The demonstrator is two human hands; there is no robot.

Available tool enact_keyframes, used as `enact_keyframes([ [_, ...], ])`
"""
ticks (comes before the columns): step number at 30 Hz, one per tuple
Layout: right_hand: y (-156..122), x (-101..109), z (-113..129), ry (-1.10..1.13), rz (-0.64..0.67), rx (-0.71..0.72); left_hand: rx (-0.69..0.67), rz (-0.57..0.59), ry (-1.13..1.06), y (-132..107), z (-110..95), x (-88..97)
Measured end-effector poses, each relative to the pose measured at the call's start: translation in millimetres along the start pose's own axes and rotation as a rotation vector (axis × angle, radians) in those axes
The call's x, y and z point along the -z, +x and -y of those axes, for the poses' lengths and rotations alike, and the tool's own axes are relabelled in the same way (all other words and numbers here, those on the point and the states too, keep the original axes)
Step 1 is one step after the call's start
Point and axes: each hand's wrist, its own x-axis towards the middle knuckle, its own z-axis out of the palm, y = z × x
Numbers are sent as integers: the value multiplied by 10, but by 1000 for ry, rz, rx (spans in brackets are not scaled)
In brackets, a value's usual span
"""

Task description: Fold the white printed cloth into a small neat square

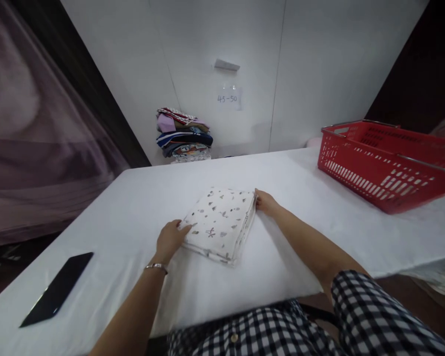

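Observation:
A folded white cloth [218, 222] printed with small plant-like motifs lies before me on the white-covered table [133, 198]. Several layers show along its front and right edges. My left hand [171, 240], with a bracelet at the wrist, grips the cloth's left edge, thumb on top and the other fingers mostly hidden at the edge. At the far right corner my right hand [266, 201] pinches the cloth, its fingertips partly hidden behind the fold.
A red plastic basket [374, 168] stands at the table's right side. On the left lies a black phone [57, 289]. Beyond the far edge, folded clothes [185, 133] are piled against the white wall, near a paper sign [228, 99] reading "45-50".

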Motion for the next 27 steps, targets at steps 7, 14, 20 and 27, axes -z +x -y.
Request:
enact_keyframes([
  [7,-404,122,-145,240,133,-80,-518,3,19,-552,-979,-220],
  [14,-497,120,-292,326,72,-52,-440,100,221,-644,-1399,-506],
  [20,-412,127,-407,66,-29,151,-308,190,188,-447,-1344,-466],
  [27,-283,207,-391,-91,-113,196,-210,231,25,-364,-1309,-412],
])
